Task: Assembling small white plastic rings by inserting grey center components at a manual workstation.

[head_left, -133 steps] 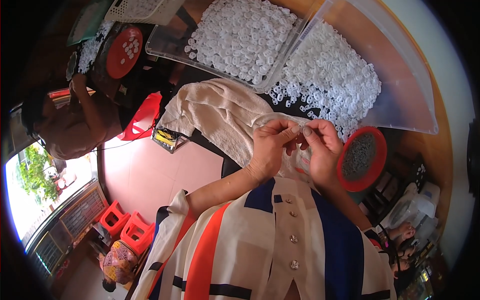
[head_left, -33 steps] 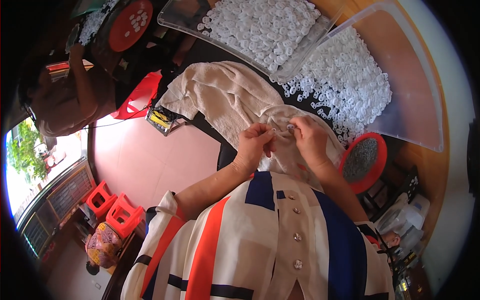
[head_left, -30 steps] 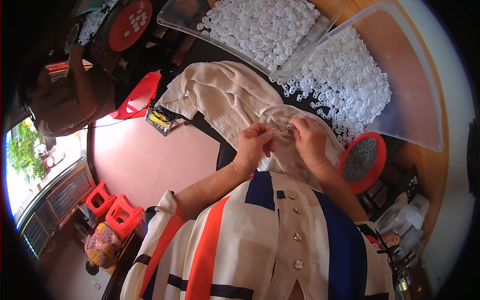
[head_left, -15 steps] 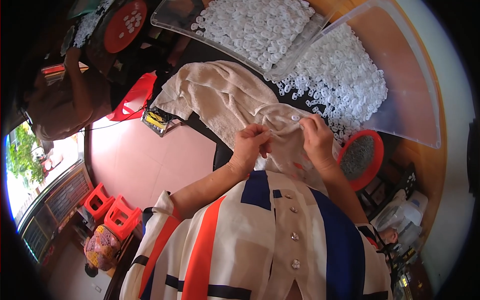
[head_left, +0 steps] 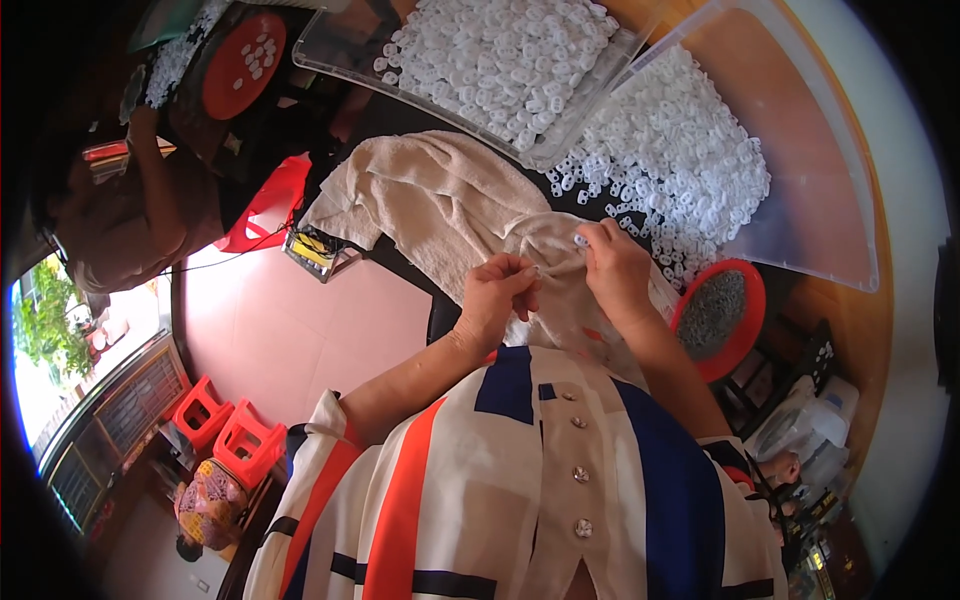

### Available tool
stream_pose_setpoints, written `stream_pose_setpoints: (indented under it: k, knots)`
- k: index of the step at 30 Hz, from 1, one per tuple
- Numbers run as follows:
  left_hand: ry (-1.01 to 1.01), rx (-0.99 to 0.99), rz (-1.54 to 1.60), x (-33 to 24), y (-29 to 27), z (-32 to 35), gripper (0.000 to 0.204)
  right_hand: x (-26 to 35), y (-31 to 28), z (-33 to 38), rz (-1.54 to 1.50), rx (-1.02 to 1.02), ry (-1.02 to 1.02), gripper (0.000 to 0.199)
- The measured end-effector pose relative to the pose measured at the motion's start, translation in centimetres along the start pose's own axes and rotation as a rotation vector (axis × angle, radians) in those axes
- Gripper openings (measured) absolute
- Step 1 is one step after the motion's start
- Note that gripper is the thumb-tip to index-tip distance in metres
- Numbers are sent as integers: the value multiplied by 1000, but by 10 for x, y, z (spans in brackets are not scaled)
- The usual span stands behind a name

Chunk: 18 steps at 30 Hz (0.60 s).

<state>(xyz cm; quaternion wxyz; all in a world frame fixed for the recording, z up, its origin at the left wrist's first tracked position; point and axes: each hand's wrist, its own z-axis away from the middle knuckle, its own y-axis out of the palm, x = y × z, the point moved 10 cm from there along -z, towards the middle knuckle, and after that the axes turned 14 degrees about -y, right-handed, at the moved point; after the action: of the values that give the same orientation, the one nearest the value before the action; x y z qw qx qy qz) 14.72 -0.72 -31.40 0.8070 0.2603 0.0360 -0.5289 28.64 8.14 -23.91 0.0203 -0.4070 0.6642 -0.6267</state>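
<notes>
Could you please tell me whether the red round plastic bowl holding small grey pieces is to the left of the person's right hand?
No, the red round plastic bowl is to the right of the person's right hand.

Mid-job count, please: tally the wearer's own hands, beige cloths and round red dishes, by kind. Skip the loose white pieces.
Wearer's hands: 2 (left hand, right hand)
Beige cloth: 1
Round red dishes: 2 (upper-left dish, right-side dish)
Total: 5
</notes>
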Motion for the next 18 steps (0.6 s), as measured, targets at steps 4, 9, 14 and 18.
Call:
stream_pose_setpoints:
  k: [4,9,14,18]
  knots:
    - [15,-4,-12,-1,0,2,11,-4,6,-1,44,53,5,22]
    - [11,0,-18,-2,0,0,12,-5,8,0,44,96,7,21]
    - [8,7,-10,0,-2,0,12,9,3,-9,70,88,-60,19]
    - [-2,-4,-6,1,-3,-1,13,4,2,-7,-16,49,-56,17]
